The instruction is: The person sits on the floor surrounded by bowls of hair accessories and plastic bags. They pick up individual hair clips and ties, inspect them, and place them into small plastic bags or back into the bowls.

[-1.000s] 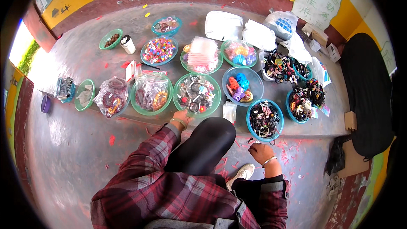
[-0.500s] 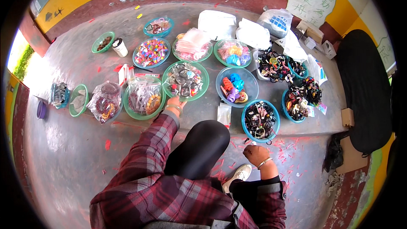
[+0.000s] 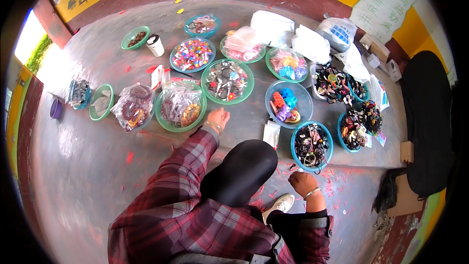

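My left hand [image 3: 218, 118] is just in front of the green bowl [image 3: 227, 81] of small packaged items in clear wrappers. It touches no bowl, its fingers lie partly stretched, and nothing shows in it. To its left stands another green bowl [image 3: 181, 107] with bagged brown rings. My right hand [image 3: 303, 185] is closed near my knee, below the blue bowl [image 3: 312, 146] full of dark hair ties. Whatever its fingers may hold is hidden. A small black piece [image 3: 291, 167] shows just above it; I cannot tell whether it touches the hand.
A clear blue bowl [image 3: 288, 104] holds bright scrunchie-like pieces. Behind are a bowl of colourful beads [image 3: 193, 55], a lidded cup [image 3: 155, 45] and white bags [image 3: 272, 28]. A small white packet [image 3: 271, 134] lies by the platform's front edge. Red scraps litter the floor.
My left hand has come away from the rim of the green bowl of wrapped items, and its fingers have loosened. The whole view has shifted slightly. My right hand stays closed.
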Tool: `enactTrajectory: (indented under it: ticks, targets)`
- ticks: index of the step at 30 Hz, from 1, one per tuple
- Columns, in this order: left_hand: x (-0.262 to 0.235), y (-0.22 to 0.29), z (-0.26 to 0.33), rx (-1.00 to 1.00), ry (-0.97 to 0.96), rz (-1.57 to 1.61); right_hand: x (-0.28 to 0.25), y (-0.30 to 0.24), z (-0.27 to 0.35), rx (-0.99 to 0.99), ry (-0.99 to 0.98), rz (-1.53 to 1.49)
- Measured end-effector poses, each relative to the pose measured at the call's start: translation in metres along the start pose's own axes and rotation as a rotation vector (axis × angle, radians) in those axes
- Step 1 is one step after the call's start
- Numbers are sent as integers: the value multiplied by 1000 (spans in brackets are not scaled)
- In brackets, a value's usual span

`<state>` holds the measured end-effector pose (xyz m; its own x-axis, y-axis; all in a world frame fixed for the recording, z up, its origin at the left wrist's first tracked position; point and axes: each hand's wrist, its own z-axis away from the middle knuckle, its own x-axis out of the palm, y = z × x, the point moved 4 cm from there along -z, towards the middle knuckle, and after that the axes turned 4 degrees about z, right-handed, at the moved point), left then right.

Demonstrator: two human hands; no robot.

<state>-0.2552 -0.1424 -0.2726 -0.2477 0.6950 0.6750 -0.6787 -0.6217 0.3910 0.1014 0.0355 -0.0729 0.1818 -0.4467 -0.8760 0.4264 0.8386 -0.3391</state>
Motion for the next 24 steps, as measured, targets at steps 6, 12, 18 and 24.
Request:
enactTrajectory:
  ticks: [6, 12, 18, 24]
  targets:
    - [-66, 38, 55, 152, 74, 240, 1, -1, 1, -3, 5, 47]
    - [-129, 92, 53, 363, 143, 226, 10, 6, -5, -47, 34, 57]
    - [-122, 93, 55, 357, 192, 222, 14, 5, -7, -33, 15, 83]
    - [-115, 93, 50, 347, 190, 209, 21, 12, -9, -42, 10, 81]
